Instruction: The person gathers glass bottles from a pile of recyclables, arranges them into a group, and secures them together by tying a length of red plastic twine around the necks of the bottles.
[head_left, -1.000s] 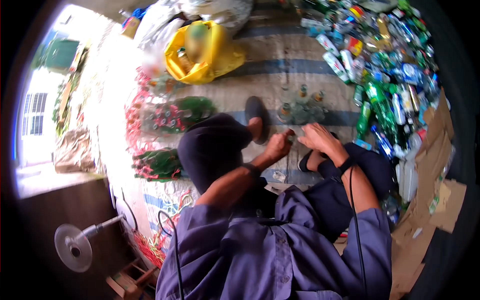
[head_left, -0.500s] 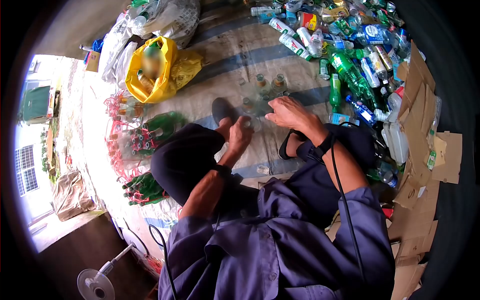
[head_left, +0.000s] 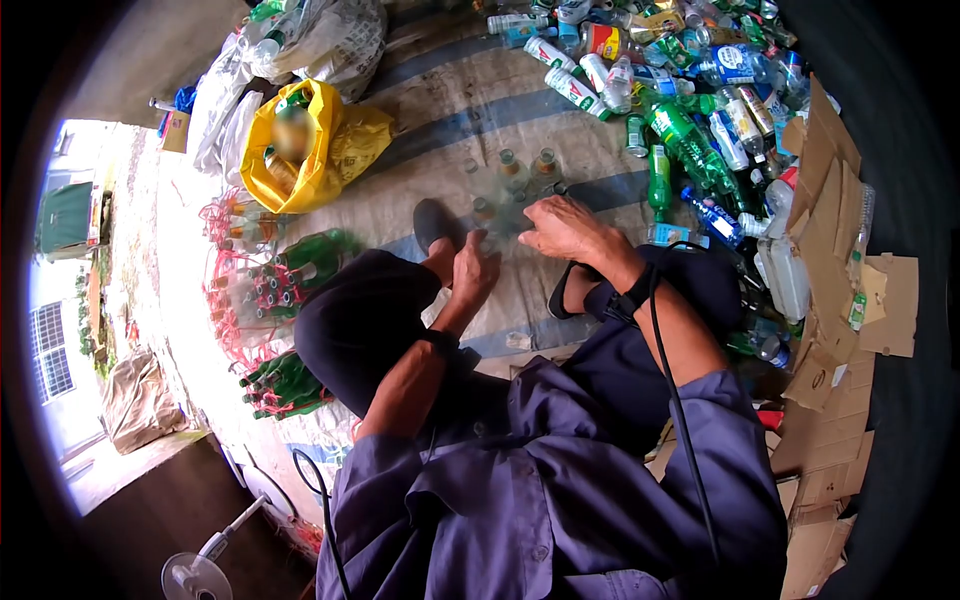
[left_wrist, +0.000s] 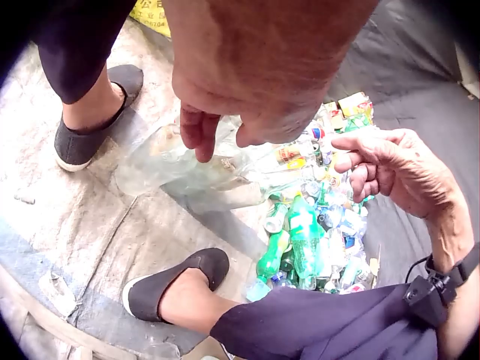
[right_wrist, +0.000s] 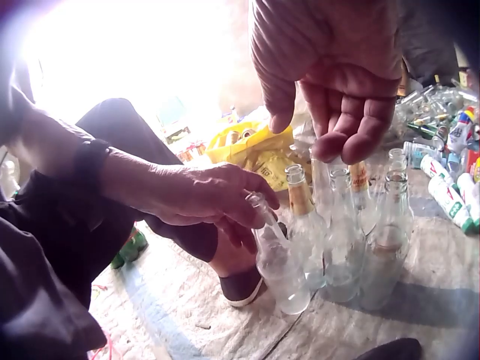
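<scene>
My left hand is low between the feet; in the right wrist view its fingers hold the neck of a clear glass bottle that tilts toward that hand. Right beside it, several clear glass bottles stand upright in a tight cluster, some with labels at the neck. My right hand hovers above the cluster, its fingers loosely bent with nothing between them. In the left wrist view the bottles look blurred below the left fingers.
Plastic bottles and cans are heaped at the right, with cardboard alongside. A yellow bag lies ahead on the left. Green bottles lie bundled near the left knee. A fan stands at the lower left.
The head view has turned, so the scene sits further left and lower right edges show more cardboard. My right hand has moved slightly away from the left one; the left stays beside the bottles.
</scene>
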